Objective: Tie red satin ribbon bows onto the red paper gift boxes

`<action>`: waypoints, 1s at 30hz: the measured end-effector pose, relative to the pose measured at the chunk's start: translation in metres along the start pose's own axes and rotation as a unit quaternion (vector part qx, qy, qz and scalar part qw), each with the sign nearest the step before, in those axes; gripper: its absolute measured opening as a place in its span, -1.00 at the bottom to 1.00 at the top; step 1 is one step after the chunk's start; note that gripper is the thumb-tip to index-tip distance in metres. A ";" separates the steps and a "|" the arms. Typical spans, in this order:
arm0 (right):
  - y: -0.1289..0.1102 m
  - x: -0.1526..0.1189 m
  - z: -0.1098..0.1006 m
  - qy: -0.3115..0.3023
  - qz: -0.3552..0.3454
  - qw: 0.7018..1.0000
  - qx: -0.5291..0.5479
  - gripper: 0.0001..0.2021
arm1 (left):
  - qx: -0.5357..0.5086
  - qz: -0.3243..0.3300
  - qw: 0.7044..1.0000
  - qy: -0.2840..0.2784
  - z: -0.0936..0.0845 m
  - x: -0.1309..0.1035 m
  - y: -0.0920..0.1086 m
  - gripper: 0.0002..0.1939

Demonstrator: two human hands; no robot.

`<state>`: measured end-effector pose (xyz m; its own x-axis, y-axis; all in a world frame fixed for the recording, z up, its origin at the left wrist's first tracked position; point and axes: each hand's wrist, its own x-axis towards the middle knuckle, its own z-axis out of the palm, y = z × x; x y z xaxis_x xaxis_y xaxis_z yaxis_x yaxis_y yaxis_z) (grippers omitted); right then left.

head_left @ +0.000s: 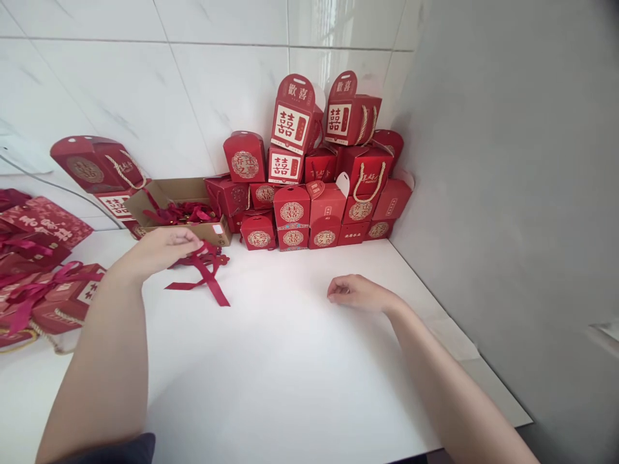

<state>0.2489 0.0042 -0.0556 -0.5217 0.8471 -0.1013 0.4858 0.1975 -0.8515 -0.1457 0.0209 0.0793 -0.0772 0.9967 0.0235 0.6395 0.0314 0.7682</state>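
My left hand (167, 250) is closed in a pinch on a dark red ribbon (209, 278), whose two tails cross and hang over the white table. Right behind it on the table lies a small heap of more red ribbon (220, 259), partly covered by the hand. My right hand (356, 293) hovers over or rests on the middle of the table, its fingers loosely curled inward; no object shows in it. Closest to that hand are the stacked red gift boxes (325, 237) along the wall.
An open cardboard box (200, 233) holding red ribbons stands behind my left hand. At the left edge sit several red boxes tied with ribbon bows (62, 303). A white tiled wall (232, 84) closes the back, a grey panel (507, 193) the right side.
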 end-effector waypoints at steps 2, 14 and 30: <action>-0.012 0.008 -0.015 0.079 -0.010 0.997 -0.021 -0.85 | -0.038 0.019 0.999 -0.012 0.004 -0.012 0.025 -0.80; -0.105 0.080 -0.093 0.383 -0.189 0.863 -0.271 -0.85 | -0.249 0.227 0.934 0.118 0.042 -0.054 0.100 -0.72; -0.106 0.139 -0.052 0.292 -0.197 0.898 -0.264 -0.31 | -0.080 0.206 0.968 -0.121 0.042 -0.043 0.088 -0.41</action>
<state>0.1610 0.1264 0.0472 -0.3439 0.7441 0.5728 0.6903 0.6139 -0.3830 -0.0542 -0.0160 0.1195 0.3538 0.9107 0.2134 0.4491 -0.3656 0.8153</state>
